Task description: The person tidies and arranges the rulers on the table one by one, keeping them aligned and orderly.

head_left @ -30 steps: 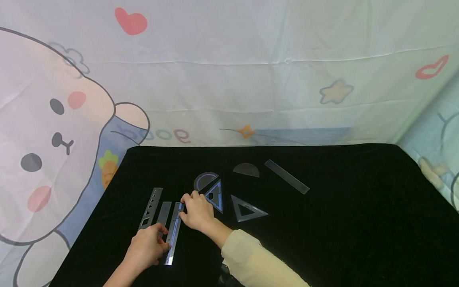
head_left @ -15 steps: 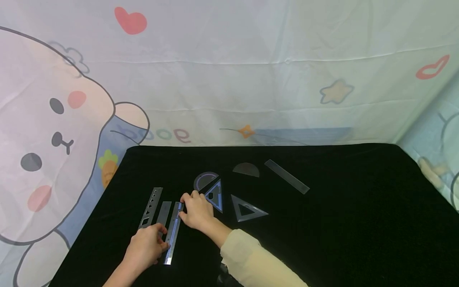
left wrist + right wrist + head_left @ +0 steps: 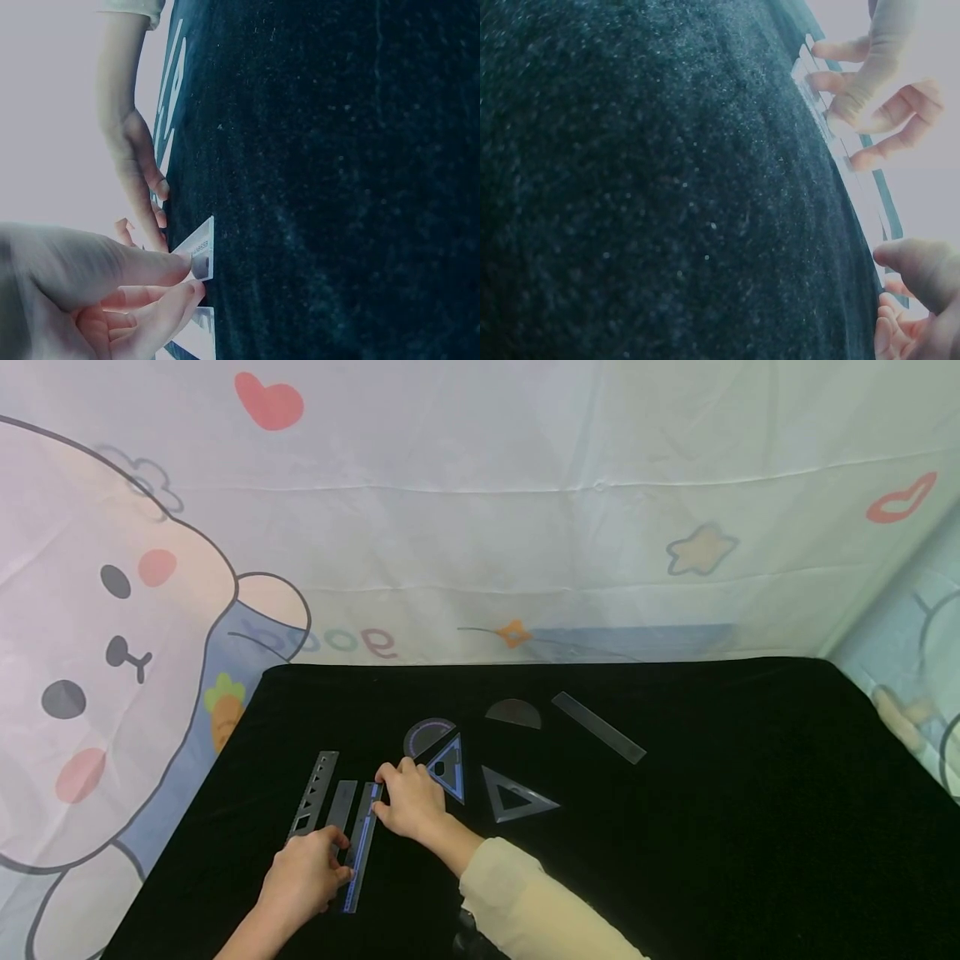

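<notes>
A clear ruler with a blue stripe (image 3: 363, 852) lies lengthwise on the black cloth. At its far end my right hand (image 3: 411, 795) pinches it, thumb by the right edge and fingers bent over the top. Lower down, my left hand (image 3: 307, 870) has thumb and bent fingers at the ruler's left edge; the left wrist view shows the thumb (image 3: 161, 266) on clear plastic. Left of it lie a plain narrow ruler (image 3: 341, 806) and a stencil ruler with cut-outs (image 3: 315, 789), their near ends hidden by the left hand.
Beyond the right hand lie a purple-marked protractor (image 3: 427, 737) and a blue-edged set square (image 3: 450, 770). Farther right are a clear set square (image 3: 512, 811), a plain protractor (image 3: 514, 713) and a slanted clear ruler (image 3: 598, 728). A printed curtain (image 3: 465, 543) hangs behind the table.
Both hands stay at the blue-striped ruler with hardly any motion. The bright glare on the ruler's near end has faded, and the head view has shifted slightly.
</notes>
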Tool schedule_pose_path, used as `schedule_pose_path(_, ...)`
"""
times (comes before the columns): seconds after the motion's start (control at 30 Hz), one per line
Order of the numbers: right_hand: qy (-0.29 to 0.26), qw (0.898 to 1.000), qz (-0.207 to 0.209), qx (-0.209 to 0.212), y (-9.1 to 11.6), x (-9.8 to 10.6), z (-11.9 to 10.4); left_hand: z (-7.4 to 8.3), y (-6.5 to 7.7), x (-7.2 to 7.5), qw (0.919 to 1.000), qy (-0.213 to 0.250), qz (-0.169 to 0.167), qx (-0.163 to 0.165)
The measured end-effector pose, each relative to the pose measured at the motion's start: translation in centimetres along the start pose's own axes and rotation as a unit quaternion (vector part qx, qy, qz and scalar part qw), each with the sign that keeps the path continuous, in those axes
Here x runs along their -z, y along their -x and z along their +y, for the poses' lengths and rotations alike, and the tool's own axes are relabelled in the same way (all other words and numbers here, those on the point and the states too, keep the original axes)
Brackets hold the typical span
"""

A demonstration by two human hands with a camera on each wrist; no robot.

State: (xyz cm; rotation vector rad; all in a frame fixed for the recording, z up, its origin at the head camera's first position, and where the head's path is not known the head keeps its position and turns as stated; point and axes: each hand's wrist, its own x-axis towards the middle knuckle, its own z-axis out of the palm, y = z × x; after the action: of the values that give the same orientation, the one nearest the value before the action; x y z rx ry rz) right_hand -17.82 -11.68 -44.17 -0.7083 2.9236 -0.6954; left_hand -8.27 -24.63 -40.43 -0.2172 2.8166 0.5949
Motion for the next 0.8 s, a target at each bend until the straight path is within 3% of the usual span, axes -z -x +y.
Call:
schedule_pose_path(0.5,-0.005,1.0,0.0,-0.002,0.1,0.3,0.1,0.1,0.0,0.1,1.0,-0.002,0.004,-0.003)
schedule_pose_path(0.8,-0.037,0.999,0.013,0.025,0.6,1.1,0.4,-0.2,-0.5,0.2,0.9973,-0.018,0.054,-0.047)
